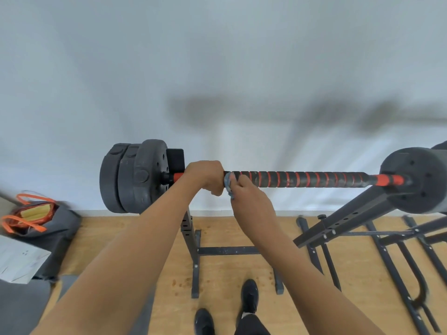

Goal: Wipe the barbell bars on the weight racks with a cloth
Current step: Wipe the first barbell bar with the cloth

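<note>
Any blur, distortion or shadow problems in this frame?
Head view: wide-angle distortion splays the rack; the left edge around the orange-strapped bag is smeared; the barbell bar casts a soft shadow on the wall; left hand, right hand and cloth look fairly sharp.

Bright, even light — soft blurred shadows on the wall point(217, 56), wide-angle bending, smeared edges.

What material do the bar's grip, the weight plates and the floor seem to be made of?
Bar grip: probably black foam or rubber, matte, in ribbed segments with orange showing between.
Weight plates: matte black plastic or rubber shell, moulded shapes, scuffed.
Floor: wood or wood-look laminate, light grain.
</note>
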Demonstrator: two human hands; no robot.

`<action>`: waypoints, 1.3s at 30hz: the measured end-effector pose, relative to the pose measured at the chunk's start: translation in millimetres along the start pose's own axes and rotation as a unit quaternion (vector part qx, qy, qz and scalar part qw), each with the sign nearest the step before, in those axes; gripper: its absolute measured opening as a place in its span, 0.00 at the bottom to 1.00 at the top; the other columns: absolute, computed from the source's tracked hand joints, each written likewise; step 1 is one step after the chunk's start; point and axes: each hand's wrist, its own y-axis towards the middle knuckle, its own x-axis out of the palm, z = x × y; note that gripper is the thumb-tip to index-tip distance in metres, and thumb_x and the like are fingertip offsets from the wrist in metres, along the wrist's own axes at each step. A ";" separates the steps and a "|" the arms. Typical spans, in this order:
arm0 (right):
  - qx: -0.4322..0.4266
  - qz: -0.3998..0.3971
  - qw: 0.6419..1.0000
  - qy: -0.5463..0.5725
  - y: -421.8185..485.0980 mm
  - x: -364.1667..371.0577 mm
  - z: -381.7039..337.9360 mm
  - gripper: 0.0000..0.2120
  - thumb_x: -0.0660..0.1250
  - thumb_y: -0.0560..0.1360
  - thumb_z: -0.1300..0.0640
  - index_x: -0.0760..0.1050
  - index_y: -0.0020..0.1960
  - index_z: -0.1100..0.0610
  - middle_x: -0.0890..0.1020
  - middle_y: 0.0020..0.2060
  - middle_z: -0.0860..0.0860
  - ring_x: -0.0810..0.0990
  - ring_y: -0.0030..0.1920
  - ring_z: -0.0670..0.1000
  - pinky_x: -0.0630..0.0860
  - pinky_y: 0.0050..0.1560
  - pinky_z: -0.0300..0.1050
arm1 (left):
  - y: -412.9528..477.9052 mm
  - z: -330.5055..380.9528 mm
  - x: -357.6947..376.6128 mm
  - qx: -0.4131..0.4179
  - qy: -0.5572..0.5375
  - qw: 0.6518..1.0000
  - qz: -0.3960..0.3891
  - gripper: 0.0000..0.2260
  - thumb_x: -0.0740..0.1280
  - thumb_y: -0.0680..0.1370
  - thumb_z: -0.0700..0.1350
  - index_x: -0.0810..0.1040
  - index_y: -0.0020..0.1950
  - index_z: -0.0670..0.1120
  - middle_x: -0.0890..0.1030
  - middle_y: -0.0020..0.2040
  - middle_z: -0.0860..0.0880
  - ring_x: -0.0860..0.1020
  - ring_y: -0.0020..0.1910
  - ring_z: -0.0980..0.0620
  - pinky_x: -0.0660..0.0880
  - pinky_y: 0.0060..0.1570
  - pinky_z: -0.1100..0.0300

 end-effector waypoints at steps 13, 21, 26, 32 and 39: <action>-0.001 0.082 0.994 0.072 19.3 -74.7 65.5 0.11 0.69 0.78 0.47 0.80 0.42 0.52 0.74 0.41 0.46 0.75 0.38 0.48 0.72 0.35 0.44 | -1.8 -2.8 -0.5 0.008 -0.060 0.998 0.006 0.10 0.74 0.69 0.49 0.75 0.43 0.49 0.79 0.35 0.51 0.78 0.33 0.49 0.75 0.40 0.58; -0.074 0.017 0.996 0.053 60.7 -45.5 54.8 0.08 0.66 0.78 0.55 0.83 0.51 0.46 0.77 0.45 0.45 0.78 0.42 0.49 0.77 0.40 0.48 | -20.0 5.0 34.8 0.051 -0.017 0.959 0.279 0.15 0.72 0.76 0.58 0.70 0.48 0.51 0.78 0.41 0.54 0.79 0.41 0.48 0.76 0.43 0.54; -0.121 0.032 0.990 0.057 56.2 -32.9 51.1 0.08 0.66 0.79 0.56 0.81 0.45 0.57 0.73 0.43 0.49 0.72 0.39 0.51 0.70 0.34 0.44 | -15.0 16.4 33.9 -0.019 0.054 0.956 0.289 0.09 0.66 0.76 0.50 0.70 0.38 0.51 0.72 0.31 0.53 0.76 0.32 0.47 0.72 0.35 0.57; -0.185 0.058 0.981 0.015 47.6 -20.9 56.8 0.05 0.69 0.75 0.67 0.77 0.45 0.58 0.63 0.40 0.47 0.65 0.36 0.50 0.58 0.28 0.39 | -10.6 13.7 18.4 -0.022 0.020 0.979 0.200 0.08 0.66 0.73 0.47 0.71 0.35 0.50 0.76 0.32 0.52 0.75 0.30 0.50 0.68 0.32 0.59; -0.218 0.057 0.973 -0.048 24.9 -26.0 57.8 0.15 0.74 0.71 0.67 0.77 0.56 0.59 0.68 0.44 0.49 0.65 0.39 0.48 0.66 0.24 0.41 | -5.4 10.1 7.2 -0.012 -0.017 0.994 0.105 0.08 0.69 0.73 0.49 0.73 0.38 0.49 0.77 0.33 0.51 0.76 0.32 0.49 0.72 0.34 0.58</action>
